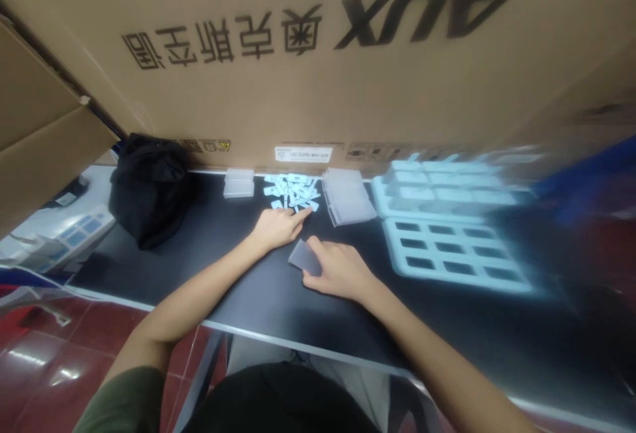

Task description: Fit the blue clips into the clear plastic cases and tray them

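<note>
My right hand [340, 267] grips a small translucent plastic box [305, 258] between thumb and fingers, holding it tilted just above the black tabletop. To its left, my left hand [279, 226] reaches the near edge of a pile of small light-blue plastic pieces [293, 188]. Its index finger is stretched out onto a piece at the pile's right side, and I see nothing held in that hand. Right of the pile lies a group of translucent plastic boxes [348, 196]. A smaller pair of translucent boxes [239, 183] sits left of the pile.
A light-blue rack with rectangular openings [460, 247] stands at the right, with raised blocks behind it. On the left is a black cloth bag [146, 188]. A large cardboard box [308, 102] walls off the back of the black table [248, 294].
</note>
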`<state>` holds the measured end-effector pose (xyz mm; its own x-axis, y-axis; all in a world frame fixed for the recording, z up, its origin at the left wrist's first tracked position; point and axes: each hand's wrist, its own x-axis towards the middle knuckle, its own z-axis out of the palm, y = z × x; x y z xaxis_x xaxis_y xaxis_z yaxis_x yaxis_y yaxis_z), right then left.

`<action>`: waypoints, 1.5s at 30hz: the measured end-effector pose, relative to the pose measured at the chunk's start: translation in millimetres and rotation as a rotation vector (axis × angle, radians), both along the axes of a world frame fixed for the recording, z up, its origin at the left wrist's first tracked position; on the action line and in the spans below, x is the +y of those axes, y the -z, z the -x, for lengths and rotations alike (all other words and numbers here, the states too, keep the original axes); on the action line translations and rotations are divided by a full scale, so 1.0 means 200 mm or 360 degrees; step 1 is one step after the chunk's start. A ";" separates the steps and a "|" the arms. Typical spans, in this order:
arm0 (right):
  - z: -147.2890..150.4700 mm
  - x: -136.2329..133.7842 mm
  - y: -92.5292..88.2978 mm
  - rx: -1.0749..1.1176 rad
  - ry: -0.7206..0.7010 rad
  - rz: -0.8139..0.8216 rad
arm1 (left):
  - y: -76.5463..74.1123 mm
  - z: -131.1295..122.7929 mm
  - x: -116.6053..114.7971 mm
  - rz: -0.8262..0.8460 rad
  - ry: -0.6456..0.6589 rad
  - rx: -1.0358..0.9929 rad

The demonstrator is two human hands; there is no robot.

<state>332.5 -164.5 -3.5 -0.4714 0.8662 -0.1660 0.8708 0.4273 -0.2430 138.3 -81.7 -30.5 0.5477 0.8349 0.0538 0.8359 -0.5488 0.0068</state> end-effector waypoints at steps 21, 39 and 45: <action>0.02 -0.01 0.01 0.0004 -0.0037 -0.0021 | 0.02 -0.02 0.00 -0.0102 -0.0019 -0.0065; 0.15 -0.01 0.09 0.0529 -0.0069 -0.0289 | -0.14 0.49 -0.26 0.0418 0.0381 -0.0930; 0.28 0.01 0.01 0.0657 -0.0305 -0.0431 | -0.10 0.61 -0.33 0.0316 0.0189 -0.0915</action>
<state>276.5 -162.4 -6.0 -0.6041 0.7443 0.2846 0.6263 0.6643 -0.4079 16.5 -147.3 -10.9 0.5670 0.7945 0.2175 0.6015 -0.5797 0.5496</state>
